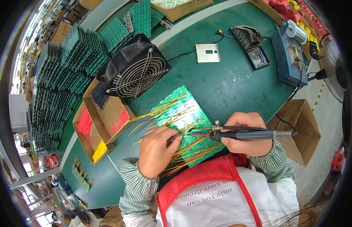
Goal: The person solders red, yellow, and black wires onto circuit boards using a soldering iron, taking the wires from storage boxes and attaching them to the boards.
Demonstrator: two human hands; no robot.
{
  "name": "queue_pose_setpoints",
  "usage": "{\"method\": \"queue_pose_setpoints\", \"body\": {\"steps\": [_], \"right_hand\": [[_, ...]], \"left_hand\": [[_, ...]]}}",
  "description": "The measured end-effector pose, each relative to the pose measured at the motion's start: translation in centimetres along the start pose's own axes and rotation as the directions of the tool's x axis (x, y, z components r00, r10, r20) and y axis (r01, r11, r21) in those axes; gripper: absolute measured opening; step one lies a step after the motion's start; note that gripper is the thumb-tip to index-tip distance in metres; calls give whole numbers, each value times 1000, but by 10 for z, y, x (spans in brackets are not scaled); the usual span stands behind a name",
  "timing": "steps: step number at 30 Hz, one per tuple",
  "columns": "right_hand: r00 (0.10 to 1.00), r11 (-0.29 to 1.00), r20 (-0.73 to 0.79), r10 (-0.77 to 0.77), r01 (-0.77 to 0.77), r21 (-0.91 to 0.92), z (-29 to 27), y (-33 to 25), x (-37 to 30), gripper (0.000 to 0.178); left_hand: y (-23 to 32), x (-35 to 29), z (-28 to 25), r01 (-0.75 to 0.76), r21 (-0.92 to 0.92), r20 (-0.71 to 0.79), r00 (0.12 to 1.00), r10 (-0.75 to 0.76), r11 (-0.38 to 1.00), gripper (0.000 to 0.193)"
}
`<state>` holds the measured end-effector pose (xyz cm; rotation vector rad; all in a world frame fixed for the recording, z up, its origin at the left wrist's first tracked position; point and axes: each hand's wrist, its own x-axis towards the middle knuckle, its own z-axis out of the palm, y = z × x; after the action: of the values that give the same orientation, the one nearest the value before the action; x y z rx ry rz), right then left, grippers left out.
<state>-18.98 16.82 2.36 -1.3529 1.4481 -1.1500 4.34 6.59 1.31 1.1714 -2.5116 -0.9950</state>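
A green circuit board (176, 99) lies on the table in front of me, with many red, yellow and black wires (145, 118) sticking out across it. My right hand (248, 133) is closed round a soldering iron (244, 135) with a solder feed tube along its top. The iron's tip points left and comes down at the board's middle. Just left of the tip, my left hand (157, 148) pinches dark wire ends against the board. Whether the tip touches a wire is too small to tell.
A black fan (138, 68) stands behind the board, beside a cardboard box (107, 130) of sorted wires. Stacked circuit boards (51, 98) rise at the left. At back right are a blue soldering station (284, 56), a black tray (257, 58) and a metal plate (208, 53).
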Motion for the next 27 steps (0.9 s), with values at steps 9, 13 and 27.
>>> {"method": "queue_pose_setpoints", "body": {"steps": [9,13,27], "right_hand": [[999,1000,-33,-4,4,-5,-8,-4,-3,17],[998,1000,-55,-1,1,0,-12,-1,-7,17],[996,999,-83,32,-33,-15,-21,4,-12,17]], "left_hand": [[-1,0,-3,-58,-3,-29,998,57,998,11],[-2,-3,-26,3,236,-288,955,67,972,9],[15,14,11,-143,70,-54,988,146,987,11]]}}
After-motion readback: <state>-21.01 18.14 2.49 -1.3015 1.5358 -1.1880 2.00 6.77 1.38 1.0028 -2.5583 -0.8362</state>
